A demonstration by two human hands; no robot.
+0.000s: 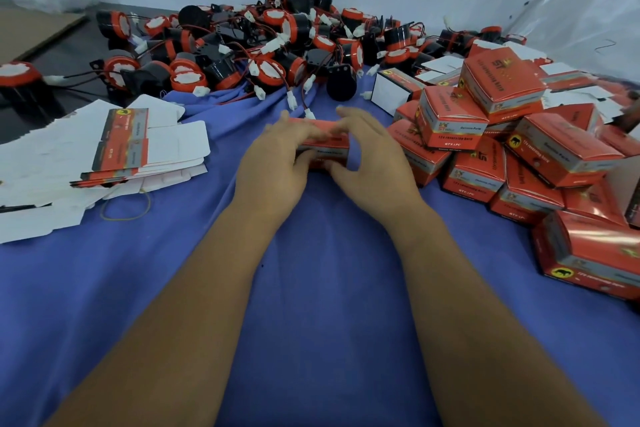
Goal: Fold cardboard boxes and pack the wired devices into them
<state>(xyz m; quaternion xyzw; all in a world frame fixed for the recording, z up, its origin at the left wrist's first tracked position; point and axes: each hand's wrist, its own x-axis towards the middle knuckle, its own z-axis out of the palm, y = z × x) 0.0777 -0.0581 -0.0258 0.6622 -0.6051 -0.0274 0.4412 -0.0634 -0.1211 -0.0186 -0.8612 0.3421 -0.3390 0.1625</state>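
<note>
A small red cardboard box (325, 146) sits between both hands at the middle of the blue cloth. My left hand (277, 163) grips its left side and my right hand (370, 159) grips its right side, fingers curled over the top. Most of the box is hidden by the fingers. Behind it lies a heap of black and red wired devices (263, 45) with white connectors. A stack of flat unfolded boxes (128, 146) lies to the left. Folded red boxes (502, 135) are piled on the right.
A blue cloth (329, 288) covers the work surface. A yellow rubber band (126, 206) lies by the flat boxes. Brown cardboard (31, 31) lies at the far left, clear plastic sheeting (571, 10) at the back right, and a pale wall behind.
</note>
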